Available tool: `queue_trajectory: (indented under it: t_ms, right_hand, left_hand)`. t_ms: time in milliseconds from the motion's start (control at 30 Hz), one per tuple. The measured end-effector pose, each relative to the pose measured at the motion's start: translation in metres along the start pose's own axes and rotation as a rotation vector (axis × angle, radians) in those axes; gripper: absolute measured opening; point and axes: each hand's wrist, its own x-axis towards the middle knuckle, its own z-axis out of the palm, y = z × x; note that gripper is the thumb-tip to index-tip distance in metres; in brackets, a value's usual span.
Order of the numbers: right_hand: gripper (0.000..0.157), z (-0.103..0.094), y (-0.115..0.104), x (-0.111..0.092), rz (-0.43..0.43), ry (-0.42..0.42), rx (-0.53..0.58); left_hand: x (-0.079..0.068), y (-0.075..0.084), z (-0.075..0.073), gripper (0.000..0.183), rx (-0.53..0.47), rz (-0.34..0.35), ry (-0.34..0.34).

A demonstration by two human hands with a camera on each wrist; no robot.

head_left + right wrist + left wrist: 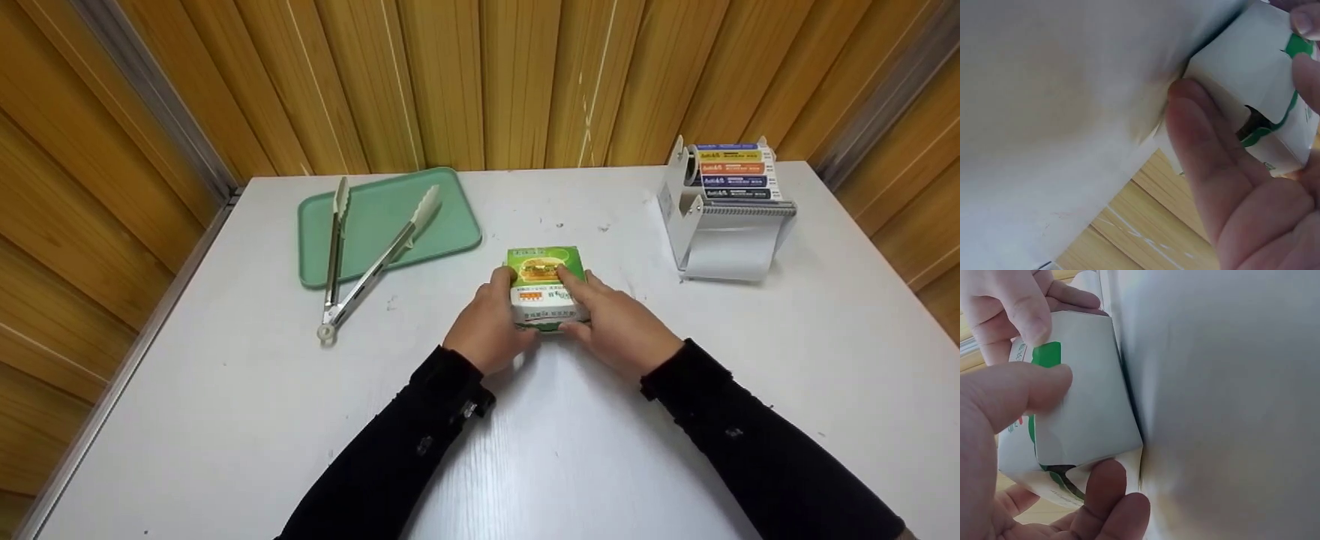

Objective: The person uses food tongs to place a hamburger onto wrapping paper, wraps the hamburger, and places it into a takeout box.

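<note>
A small burger box (544, 300), green and white with a burger picture on its lid, stands on the white table between both hands. My left hand (487, 330) grips its left side, with the thumb (1044, 389) against the white front flap. My right hand (621, 326) holds the right side; one finger lies over the lid and its thumb touches the front. The lid looks closed. At a front corner, a small dark gap (1255, 120) shows beside the flap in the right wrist view. What lies inside cannot be made out.
Metal tongs (373, 274) with pale tips lie spread across a green tray (375, 195) at the back left. A white label dispenser (727, 244) with several coloured rolls stands at the back right. Wood-patterned panels (517, 82) border the table behind.
</note>
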Motion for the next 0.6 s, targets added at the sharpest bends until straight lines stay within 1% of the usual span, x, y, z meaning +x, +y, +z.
queue_trajectory:
  t_ms: [167,333,500,600]
  right_hand:
    - [0.085,0.0,0.0,0.001,-0.02,0.01,-0.045]
    - [0.09,0.001,-0.001,0.0,-0.026,0.026,-0.078]
    - [0.091,0.009,-0.006,0.0,-0.005,0.103,-0.11]
    - [0.09,0.014,-0.01,0.001,-0.002,0.139,-0.113]
  left_hand:
    - [0.0,0.0,-0.001,0.082,-0.016,0.007,-0.004]
    - [0.001,-0.001,-0.001,0.085,-0.032,0.001,-0.017]
    - [0.003,-0.004,-0.001,0.094,-0.029,0.023,-0.043]
    - [0.004,-0.006,-0.001,0.094,-0.021,0.026,-0.055]
